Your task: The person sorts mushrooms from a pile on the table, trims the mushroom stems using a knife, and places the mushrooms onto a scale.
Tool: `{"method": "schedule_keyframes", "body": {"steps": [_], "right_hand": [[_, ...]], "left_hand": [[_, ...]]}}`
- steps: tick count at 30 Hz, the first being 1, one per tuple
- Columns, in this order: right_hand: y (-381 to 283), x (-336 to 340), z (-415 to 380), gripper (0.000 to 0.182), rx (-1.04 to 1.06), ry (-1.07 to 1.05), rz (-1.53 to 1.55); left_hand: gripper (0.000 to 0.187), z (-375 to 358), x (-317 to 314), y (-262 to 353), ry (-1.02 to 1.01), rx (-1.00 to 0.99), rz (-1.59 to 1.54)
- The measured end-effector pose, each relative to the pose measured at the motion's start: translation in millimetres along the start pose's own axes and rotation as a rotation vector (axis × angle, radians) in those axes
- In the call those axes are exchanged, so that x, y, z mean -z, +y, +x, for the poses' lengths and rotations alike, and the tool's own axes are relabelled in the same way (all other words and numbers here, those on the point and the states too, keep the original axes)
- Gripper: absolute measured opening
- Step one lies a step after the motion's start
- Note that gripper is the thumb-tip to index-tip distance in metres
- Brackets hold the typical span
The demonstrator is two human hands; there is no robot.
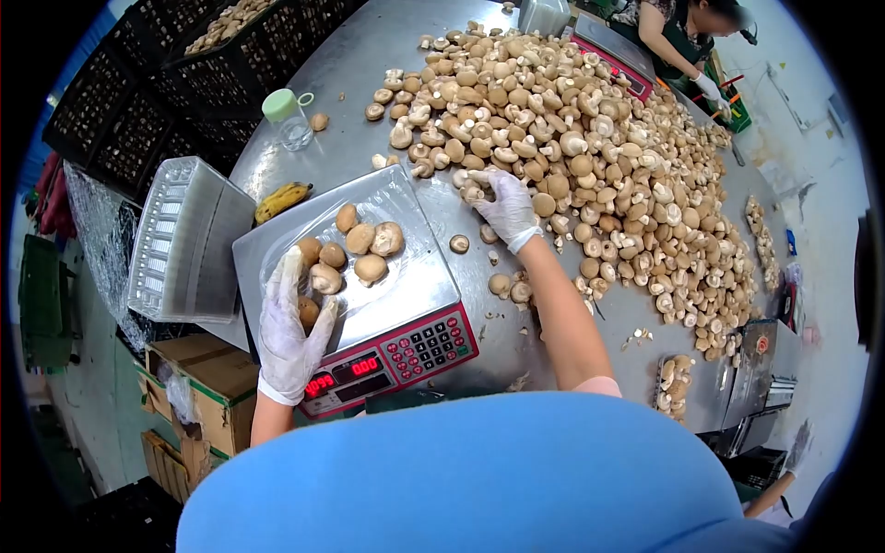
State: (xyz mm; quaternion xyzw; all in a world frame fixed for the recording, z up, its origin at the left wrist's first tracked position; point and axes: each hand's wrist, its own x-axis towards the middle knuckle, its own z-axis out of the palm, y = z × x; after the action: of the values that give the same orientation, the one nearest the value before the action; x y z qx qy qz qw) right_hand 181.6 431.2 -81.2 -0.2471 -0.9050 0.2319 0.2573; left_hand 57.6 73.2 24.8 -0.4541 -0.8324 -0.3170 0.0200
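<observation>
Stacked crates [111,124] stand beyond the left hand [290,341] and off to its left. Nearer, just left of that hand, is a tilted stack of clear trays [189,240]; below these, left of the wrist, are boxes [207,378]. The left hand, gloved and half open, reaches over the scale [419,276], thumb apart from the fingers, with 1 of the mushrooms [371,269] in the gap; whether it is gripped, I cannot tell. A banana [282,200] lies beyond this hand, against the scale's far side, and a bottle [293,132] with a green lid stands farther out. The other mushrooms on the scale lie loose, beyond and to the right of the left hand; the display near its wrist shows 0.00. The right hand [510,212], also gloved, is bent over the table [447,207], fingertips and thumb closed around a mushroom [470,192] at the edge of the pile [599,157]. That pile spreads beyond and right of it. Farther right, across the pile, is a co-worker's gloved hand [713,97].
</observation>
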Motion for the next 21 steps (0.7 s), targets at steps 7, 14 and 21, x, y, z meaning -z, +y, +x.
{"method": "schedule_keyframes", "body": {"steps": [7, 14, 21], "right_hand": [[-77.9, 64.7, -75.9, 0.033, -0.081, 0.041, 0.438], [-105.5, 78.3, -208.6, 0.022, -0.125, 0.067, 0.583], [-64.4, 124.2, -277.2, 0.030, -0.358, 0.161, -0.175]], "left_hand": [[0.061, -20.6, -14.7, 48.1, 0.010, -0.315, -0.268], [0.066, -15.1, -82.3, 103.4, -0.672, -0.309, -0.689], [0.051, -56.9, -120.0, 109.4, -0.911, 0.069, -0.987]]}}
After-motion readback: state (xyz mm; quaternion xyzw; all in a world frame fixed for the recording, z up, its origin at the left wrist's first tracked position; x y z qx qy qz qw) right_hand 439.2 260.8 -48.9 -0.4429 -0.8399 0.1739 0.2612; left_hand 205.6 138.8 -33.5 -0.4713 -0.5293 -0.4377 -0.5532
